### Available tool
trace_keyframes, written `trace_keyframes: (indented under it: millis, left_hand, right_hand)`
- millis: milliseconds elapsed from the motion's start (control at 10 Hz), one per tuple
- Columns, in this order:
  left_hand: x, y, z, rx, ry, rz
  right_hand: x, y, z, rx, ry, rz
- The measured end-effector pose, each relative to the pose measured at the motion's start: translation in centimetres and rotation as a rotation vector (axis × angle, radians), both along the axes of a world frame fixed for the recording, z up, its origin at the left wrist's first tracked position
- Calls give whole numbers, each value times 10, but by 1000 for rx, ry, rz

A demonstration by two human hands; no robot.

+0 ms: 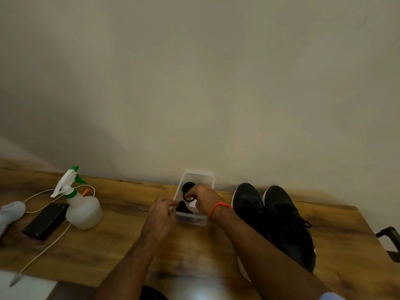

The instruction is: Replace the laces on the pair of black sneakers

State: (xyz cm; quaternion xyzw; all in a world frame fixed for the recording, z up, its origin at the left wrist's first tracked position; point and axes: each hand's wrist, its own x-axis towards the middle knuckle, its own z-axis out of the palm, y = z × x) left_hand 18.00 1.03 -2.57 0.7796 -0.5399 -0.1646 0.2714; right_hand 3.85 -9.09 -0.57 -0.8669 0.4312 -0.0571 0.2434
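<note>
- Right hand [200,197] curls round a coil of black laces [187,188] inside the clear box [194,220], prob. lifting the new pair out.
- Left hand [161,215], fingers bent, pinches the box's near left rim, likely to steady it.
- Sneakers [279,217] sit just right of the right forearm, old laces in, w/in easy reach.

- The right hand [200,199] covers part of the black laces [187,188] in the clear bin [195,176]; its fingertips are out of sight.
- The right forearm hides the heel of the nearer black sneaker [249,204].
- The left hand [161,216] is blurred; its grip cannot be told.
- A pale object [12,211] is cut off at the left edge.
- A dark metal part [389,234] is cut off at the right edge.
- The surface [121,241] runs out of view at the bottom.
</note>
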Motion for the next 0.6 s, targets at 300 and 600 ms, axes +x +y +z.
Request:
trace_keyframes:
  millis: [300,600]
  left_hand:
    - [-14,9,10,11,-75,-94]
    - [-28,23,16,76,-100,-94]
  right_hand:
    - [-52,36,4,-107,4,42]
    - [-119,55,30,-125,-69,-96]
